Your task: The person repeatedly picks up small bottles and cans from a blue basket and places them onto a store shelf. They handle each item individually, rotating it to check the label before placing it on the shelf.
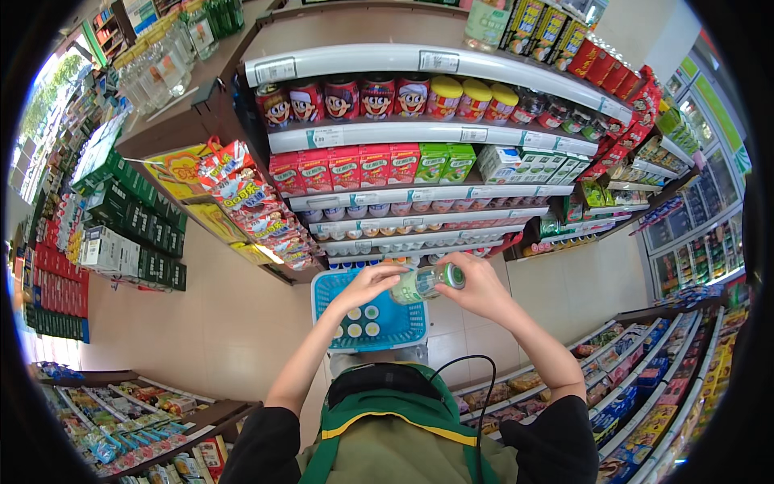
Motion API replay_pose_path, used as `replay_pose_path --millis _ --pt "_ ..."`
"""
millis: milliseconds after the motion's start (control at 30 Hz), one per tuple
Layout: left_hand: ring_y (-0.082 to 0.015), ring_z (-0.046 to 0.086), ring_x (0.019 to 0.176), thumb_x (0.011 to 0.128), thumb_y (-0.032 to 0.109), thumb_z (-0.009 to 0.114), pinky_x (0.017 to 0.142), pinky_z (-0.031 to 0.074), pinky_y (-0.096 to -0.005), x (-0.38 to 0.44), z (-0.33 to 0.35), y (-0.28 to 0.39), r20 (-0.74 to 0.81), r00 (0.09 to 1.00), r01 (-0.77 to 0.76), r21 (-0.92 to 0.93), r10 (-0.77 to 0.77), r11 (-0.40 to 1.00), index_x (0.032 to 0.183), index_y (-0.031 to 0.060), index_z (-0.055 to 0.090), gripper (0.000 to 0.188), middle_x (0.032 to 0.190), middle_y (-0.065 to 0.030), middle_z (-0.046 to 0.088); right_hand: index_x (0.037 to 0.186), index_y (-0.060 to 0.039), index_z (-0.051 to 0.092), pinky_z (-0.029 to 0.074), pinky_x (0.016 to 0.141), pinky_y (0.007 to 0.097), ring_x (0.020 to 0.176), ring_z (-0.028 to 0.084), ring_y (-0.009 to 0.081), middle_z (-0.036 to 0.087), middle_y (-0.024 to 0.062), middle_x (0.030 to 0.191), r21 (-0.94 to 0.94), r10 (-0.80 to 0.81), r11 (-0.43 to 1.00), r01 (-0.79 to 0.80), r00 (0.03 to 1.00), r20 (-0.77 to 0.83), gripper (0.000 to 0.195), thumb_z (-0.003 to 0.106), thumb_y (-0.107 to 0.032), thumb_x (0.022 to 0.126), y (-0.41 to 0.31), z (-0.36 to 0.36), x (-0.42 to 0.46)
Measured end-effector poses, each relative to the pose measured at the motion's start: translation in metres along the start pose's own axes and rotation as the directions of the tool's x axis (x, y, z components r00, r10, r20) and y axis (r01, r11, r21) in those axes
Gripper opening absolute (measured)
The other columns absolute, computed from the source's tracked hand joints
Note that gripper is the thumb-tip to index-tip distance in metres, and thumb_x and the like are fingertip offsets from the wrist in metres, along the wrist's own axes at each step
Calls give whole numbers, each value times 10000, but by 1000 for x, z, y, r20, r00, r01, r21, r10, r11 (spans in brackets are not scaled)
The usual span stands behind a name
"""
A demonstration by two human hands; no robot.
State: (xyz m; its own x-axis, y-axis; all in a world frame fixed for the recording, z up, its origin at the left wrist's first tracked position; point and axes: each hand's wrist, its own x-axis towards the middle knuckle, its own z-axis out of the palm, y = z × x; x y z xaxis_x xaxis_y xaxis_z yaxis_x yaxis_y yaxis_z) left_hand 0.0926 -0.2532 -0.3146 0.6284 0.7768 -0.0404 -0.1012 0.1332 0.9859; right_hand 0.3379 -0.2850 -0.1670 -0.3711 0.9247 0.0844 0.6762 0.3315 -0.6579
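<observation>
A clear bottle with a green lid (pixel 419 285) and pale green label lies tilted on its side in front of my chest. My right hand (pixel 484 289) grips it at the lid end. At the base end, the fingers and thumb of my left hand (pixel 367 287) close on the bottle. Below both hands is a blue plastic basket (pixel 378 348) with a pale rim. Several white-capped containers (pixel 355 330) stand inside it, some caps marked green or yellow. My left forearm and hand cover part of the basket.
Ahead rises a shelf unit (pixel 375 134) with red cans, yellow-lidded tins and drink cartons (pixel 344 169). Candy packets (pixel 248 206) hang on its left side. Stacked green cartons (pixel 136 224) stand at left. Snack shelves (pixel 641 387) curve behind me at right, with more shelves (pixel 133 417) at lower left.
</observation>
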Motion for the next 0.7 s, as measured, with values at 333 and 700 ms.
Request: replay_pose_path --millis 333,700 --pt "-412 263 1412 789 520 664 1099 280 -568 -71 18 -227 -22 897 218 890 -441 400 1354 179 546 671 1511 -253 282 1078 -100 585 539 732 512 831 627 444 571 233 979 -193 274 952 -237 941 196 358 706 -84 742 182 208 -25" --pt "-366 150 1464 791 489 665 1136 169 -591 -103 55 -336 -59 881 157 973 -469 171 1454 197 415 767 1590 -195 132 1115 -56 558 564 699 461 886 637 416 539 255 1057 -280 308 940 -194 835 456 399 681 -36 736 253 385 -78"
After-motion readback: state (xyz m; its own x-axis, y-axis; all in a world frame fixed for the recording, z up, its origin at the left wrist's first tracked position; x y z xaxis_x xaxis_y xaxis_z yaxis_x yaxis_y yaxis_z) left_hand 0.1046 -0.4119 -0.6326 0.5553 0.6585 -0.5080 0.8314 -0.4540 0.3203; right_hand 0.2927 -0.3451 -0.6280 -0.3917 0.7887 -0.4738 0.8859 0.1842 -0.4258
